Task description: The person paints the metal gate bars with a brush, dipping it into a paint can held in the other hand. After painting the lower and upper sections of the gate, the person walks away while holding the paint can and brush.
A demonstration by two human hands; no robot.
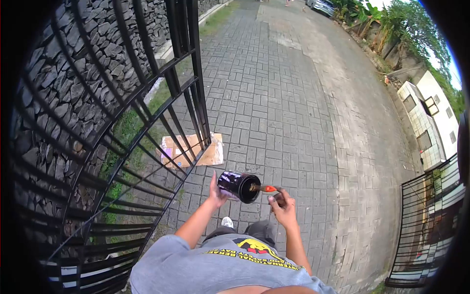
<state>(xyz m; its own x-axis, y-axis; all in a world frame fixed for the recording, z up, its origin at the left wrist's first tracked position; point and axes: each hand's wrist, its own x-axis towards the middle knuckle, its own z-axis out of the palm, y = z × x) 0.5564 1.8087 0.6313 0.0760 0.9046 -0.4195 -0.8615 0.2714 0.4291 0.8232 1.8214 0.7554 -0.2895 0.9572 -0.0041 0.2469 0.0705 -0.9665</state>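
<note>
My left hand is wrapped round the side of a paint can, its dark outside streaked with paint. The can is tilted, with its open mouth turned to the right. In my right hand is a paintbrush with a red-orange handle, pinched between the fingers. Its bristle end reaches into the mouth of the can. Dark smudges mark the fingers of my right hand. A black metal gate stands to the left of the can.
Flattened cardboard lies on the grey pavers under the gate's end. A stone wall runs behind the gate. Another black gate is at the right, and a car is far up the lane.
</note>
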